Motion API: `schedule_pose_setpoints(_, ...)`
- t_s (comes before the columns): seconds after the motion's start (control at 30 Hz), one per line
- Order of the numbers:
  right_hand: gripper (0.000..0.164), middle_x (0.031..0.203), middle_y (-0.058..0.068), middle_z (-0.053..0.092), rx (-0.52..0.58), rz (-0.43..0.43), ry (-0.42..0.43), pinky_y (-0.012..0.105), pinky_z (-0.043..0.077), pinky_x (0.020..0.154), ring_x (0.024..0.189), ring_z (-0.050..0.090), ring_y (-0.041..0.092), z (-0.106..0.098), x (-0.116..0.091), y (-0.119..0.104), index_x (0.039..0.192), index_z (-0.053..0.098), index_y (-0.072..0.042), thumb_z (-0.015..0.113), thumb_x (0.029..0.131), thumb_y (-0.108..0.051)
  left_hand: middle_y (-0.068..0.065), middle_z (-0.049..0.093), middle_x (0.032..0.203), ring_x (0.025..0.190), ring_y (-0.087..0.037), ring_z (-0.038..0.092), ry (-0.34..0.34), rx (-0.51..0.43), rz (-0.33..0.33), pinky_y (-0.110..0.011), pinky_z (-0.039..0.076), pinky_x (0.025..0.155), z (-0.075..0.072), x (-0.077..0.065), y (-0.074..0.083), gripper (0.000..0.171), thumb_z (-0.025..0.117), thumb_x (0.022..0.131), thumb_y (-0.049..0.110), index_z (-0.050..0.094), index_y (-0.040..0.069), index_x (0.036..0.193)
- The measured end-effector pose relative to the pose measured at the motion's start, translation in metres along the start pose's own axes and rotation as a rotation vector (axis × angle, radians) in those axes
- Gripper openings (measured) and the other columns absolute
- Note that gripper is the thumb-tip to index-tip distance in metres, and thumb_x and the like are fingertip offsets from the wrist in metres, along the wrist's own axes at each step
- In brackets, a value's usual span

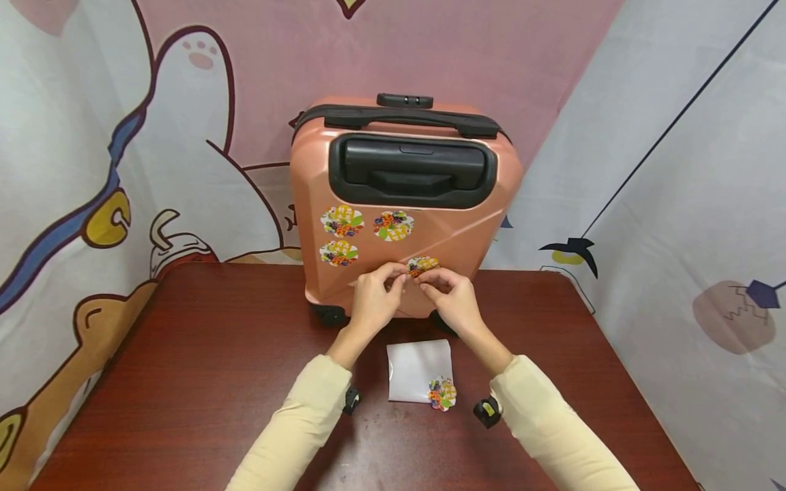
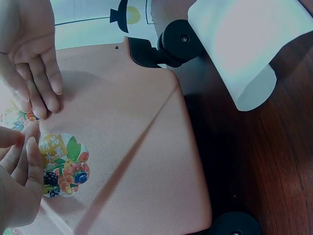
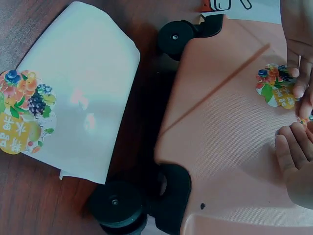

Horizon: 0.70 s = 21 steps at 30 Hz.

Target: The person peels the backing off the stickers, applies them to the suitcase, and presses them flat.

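A peach-coloured suitcase (image 1: 350, 286) stands upright on the table, its recessed black handle towards the top. Both hands meet low on its front at a flower-shaped fruit sticker (image 1: 422, 264). My left hand (image 1: 376, 296) pinches the sticker's left edge between thumb and finger, and my right hand (image 1: 453, 296) pinches its right edge. Fingers partly hide this sticker in both wrist views. Up and to the left, three similar fruit stickers are on the suitcase; the lowest one (image 2: 66, 166) shows beside the left fingers in the left wrist view.
On the table (image 1: 215, 382) in front of the suitcase lies a white sheet (image 1: 414, 372), its edge curled, with another fruit sticker (image 1: 442, 393) at its near right corner. Black wheels (image 3: 117, 201) jut from the suitcase's base. Printed cloth (image 1: 675, 204) hangs behind and at the sides.
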State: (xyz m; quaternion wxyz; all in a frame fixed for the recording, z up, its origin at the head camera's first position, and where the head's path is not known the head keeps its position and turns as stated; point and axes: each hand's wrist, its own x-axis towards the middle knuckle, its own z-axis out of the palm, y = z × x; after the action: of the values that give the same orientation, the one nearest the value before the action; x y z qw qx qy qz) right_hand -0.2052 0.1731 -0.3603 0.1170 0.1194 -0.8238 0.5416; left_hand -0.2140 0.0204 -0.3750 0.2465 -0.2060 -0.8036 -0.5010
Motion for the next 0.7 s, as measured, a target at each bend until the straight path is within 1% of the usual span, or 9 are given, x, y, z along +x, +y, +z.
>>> schedule_pose_setpoints(0.1, 0.009, 0.089, 0.016, 0.067, 0.000, -0.021, 0.023, 0.021, 0.048, 0.070, 0.084, 0.063, 0.024, -0.002, 0.001, -0.004, 0.090, 0.067, 0.004, 0.063, 0.082, 0.002, -0.008, 0.069, 0.079, 0.060, -0.013, 0.064, 0.003, -0.008, 0.001, -0.023, 0.048, 0.054, 0.000, 0.000, 0.000, 0.010, 0.062, 0.085, 0.003, 0.068, 0.001, 0.092)
schedule_pose_setpoints(0.23, 0.011, 0.090, 0.019, 0.066, 0.062, -0.079, 0.033, 0.021, 0.049, 0.068, 0.083, 0.063, 0.030, -0.005, 0.005, -0.017, 0.092, 0.066, 0.006, 0.062, 0.084, 0.001, -0.007, 0.069, 0.079, 0.060, -0.013, 0.063, 0.013, -0.009, 0.005, -0.022, 0.047, 0.053, 0.000, 0.000, 0.000, 0.009, 0.062, 0.084, 0.003, 0.068, 0.001, 0.091)
schedule_pose_setpoints(0.37, 0.013, 0.093, 0.021, 0.065, 0.134, -0.113, 0.019, 0.030, 0.052, 0.067, 0.083, 0.062, 0.034, -0.007, 0.010, -0.027, 0.095, 0.065, 0.007, 0.061, 0.085, 0.001, -0.007, 0.069, 0.079, 0.059, -0.012, 0.063, 0.018, -0.008, 0.012, -0.022, 0.047, 0.052, 0.000, 0.001, -0.001, 0.009, 0.062, 0.084, 0.002, 0.068, 0.001, 0.091)
schedule_pose_setpoints(0.47, 0.013, 0.093, 0.020, 0.065, 0.148, -0.105, 0.015, 0.034, 0.052, 0.068, 0.084, 0.062, 0.033, -0.007, 0.010, -0.029, 0.095, 0.066, 0.007, 0.061, 0.085, 0.001, -0.008, 0.069, 0.079, 0.060, -0.013, 0.063, 0.016, -0.018, 0.017, -0.022, 0.048, 0.052, 0.000, 0.001, -0.001, 0.009, 0.062, 0.084, 0.002, 0.068, 0.001, 0.091)
schedule_pose_setpoints(0.57, 0.011, 0.092, 0.019, 0.066, 0.126, -0.082, 0.016, 0.032, 0.052, 0.070, 0.084, 0.063, 0.029, -0.006, 0.008, -0.024, 0.093, 0.066, 0.006, 0.061, 0.084, 0.001, -0.009, 0.069, 0.079, 0.060, -0.013, 0.063, 0.012, -0.028, 0.016, -0.022, 0.048, 0.053, 0.000, 0.001, -0.001, 0.009, 0.062, 0.084, 0.002, 0.068, 0.000, 0.091)
schedule_pose_setpoints(0.7, 0.010, 0.089, 0.017, 0.067, 0.054, -0.049, 0.023, 0.023, 0.050, 0.069, 0.083, 0.064, 0.024, -0.004, 0.005, -0.010, 0.091, 0.067, 0.004, 0.063, 0.083, 0.000, -0.009, 0.068, 0.077, 0.059, -0.014, 0.063, 0.009, -0.033, 0.014, -0.023, 0.048, 0.053, 0.000, 0.001, -0.002, 0.009, 0.062, 0.085, 0.003, 0.068, 0.001, 0.092)
